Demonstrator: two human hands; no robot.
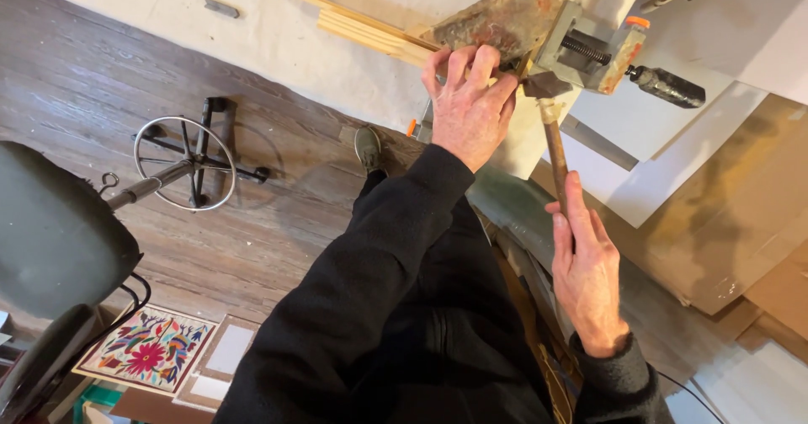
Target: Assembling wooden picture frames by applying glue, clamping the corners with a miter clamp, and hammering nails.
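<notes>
— Where are the hands?
— Left hand (pixel 468 104) presses fingers down on the rusty corner clamp (pixel 513 16) at the table's edge. Right hand (pixel 585 268), arm bent, grips the hammer (pixel 554 142) handle.

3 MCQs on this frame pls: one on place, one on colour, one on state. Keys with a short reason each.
1. Where does the left hand rest?
A. on the rusty metal piece at the corner clamp
B. on the stool
C. on the floor

2. What colour are the person's sleeves?
A. white
B. black
C. red

3. What is the right hand doing?
A. hanging open
B. gripping a wooden hammer handle
C. holding a cloth

Key: 1 A, fingers lie over the rusty piece beside the clamp. 2 B, both sleeves are black. 3 B, fingers wrap the handle, whose head sits by the clamp.
</notes>
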